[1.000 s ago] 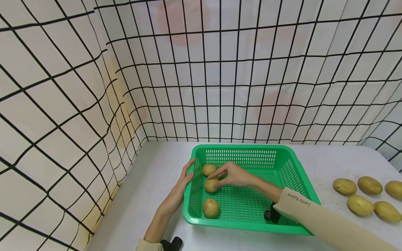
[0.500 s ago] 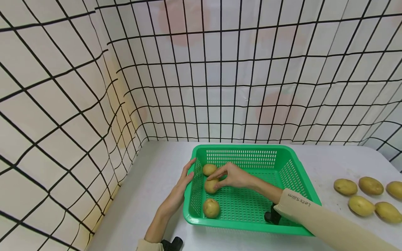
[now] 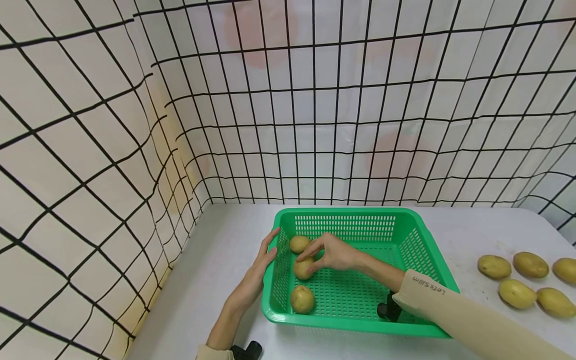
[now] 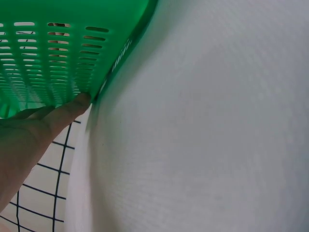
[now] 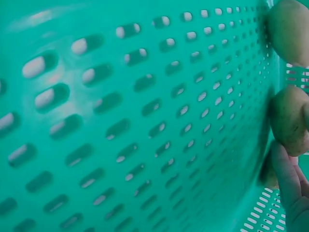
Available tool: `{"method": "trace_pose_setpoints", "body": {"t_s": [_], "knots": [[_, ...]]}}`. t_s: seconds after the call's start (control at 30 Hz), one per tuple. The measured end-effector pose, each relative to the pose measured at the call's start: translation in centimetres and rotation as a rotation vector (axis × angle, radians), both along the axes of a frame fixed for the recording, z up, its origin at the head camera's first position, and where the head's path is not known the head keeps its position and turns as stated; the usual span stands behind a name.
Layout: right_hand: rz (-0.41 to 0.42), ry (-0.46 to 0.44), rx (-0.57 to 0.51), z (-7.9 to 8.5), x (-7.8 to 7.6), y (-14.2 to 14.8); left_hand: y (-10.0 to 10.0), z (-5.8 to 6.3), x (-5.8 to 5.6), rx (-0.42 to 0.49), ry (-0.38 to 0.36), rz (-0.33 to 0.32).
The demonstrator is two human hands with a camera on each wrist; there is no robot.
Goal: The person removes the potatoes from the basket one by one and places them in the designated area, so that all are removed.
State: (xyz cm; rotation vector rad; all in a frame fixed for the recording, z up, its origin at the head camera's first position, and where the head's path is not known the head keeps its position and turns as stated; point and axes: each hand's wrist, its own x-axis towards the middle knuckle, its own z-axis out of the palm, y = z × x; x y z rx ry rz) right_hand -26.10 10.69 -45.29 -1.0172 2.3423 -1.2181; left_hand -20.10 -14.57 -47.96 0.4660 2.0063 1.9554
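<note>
Inside a green plastic basket (image 3: 351, 326), three potatoes stand in a row along its left wall. My right hand (image 3: 335, 254) reaches in and pinches the middle potato (image 3: 302, 270) between thumb and fingers. Behind it lies the back potato (image 3: 299, 244), close to my fingertips; the front potato (image 3: 302, 299) sits apart nearer the front rim. The right wrist view shows the held potato (image 5: 289, 118) against fingers (image 5: 287, 179). At the left rim, my left hand (image 3: 252, 277) rests with fingers extended along the basket's outside; the left wrist view shows them touching the slotted wall (image 4: 53, 48).
Several more potatoes (image 3: 517, 293) lie on the white table (image 3: 198, 280) right of the basket. A black grid net (image 3: 315, 125) stands behind the table and along its left side. Black wrist cameras (image 3: 246, 351) are strapped to both arms.
</note>
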Motion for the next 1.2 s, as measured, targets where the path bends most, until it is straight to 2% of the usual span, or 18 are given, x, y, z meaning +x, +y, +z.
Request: {"method": "trace_pose_setpoints", "body": {"t_s": [0.2, 0.43, 0.6, 0.83, 1.2], "knots": [[-0.037, -0.039, -0.01, 0.7, -0.2, 0.5, 0.1, 0.2, 0.0, -0.008, 0.003, -0.01], [-0.063, -0.072, -0.046, 1.7, -0.5, 0.7, 0.1, 0.4, 0.0, -0.024, -0.003, 0.01], [-0.063, -0.081, -0.054, 1.9, -0.7, 1.0, 0.1, 0.3, 0.0, -0.033, -0.001, 0.013], [-0.041, -0.043, -0.095, 2.6, -1.0, 1.5, 0.2, 0.3, -0.1, -0.041, -0.008, 0.011], [-0.043, -0.069, -0.13, 3.9, -1.5, 2.2, 0.2, 0.2, 0.0, -0.018, -0.011, 0.018]]}}
